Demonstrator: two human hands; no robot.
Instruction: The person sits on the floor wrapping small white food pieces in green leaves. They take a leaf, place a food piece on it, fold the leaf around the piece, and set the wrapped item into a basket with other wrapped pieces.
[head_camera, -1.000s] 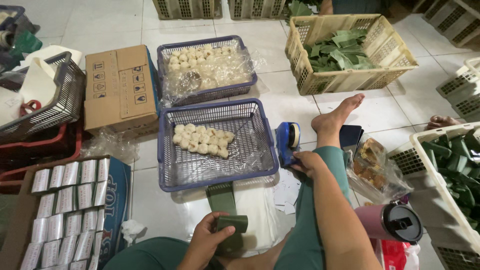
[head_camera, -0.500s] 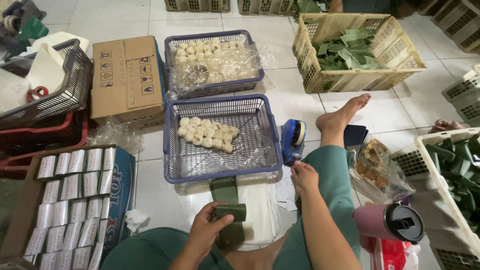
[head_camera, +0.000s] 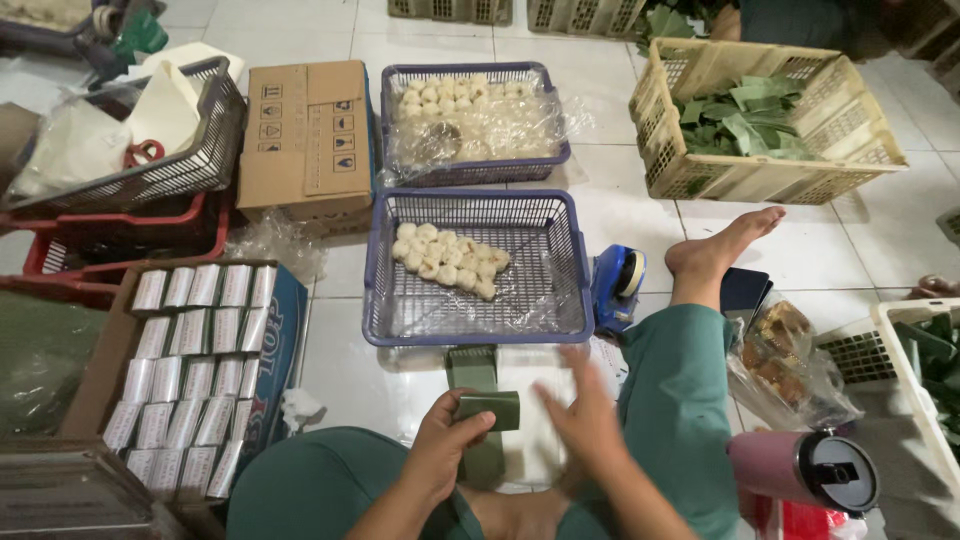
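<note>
White floor tiles (head_camera: 800, 250) carry baskets and boxes around a seated person. Left hand (head_camera: 440, 455) pinches a small green leaf packet (head_camera: 489, 409), thumb over its near edge; the packet's long axis runs left to right, above a folded leaf strip (head_camera: 474, 375) that runs away from the body. Right hand (head_camera: 585, 415) hovers just right of the packet, fingers spread and empty, blurred. Beyond them, a blue mesh basket (head_camera: 560, 300) holds pale, round dough balls (head_camera: 450, 260). A blue tape dispenser (head_camera: 618, 285) stands beside it.
</note>
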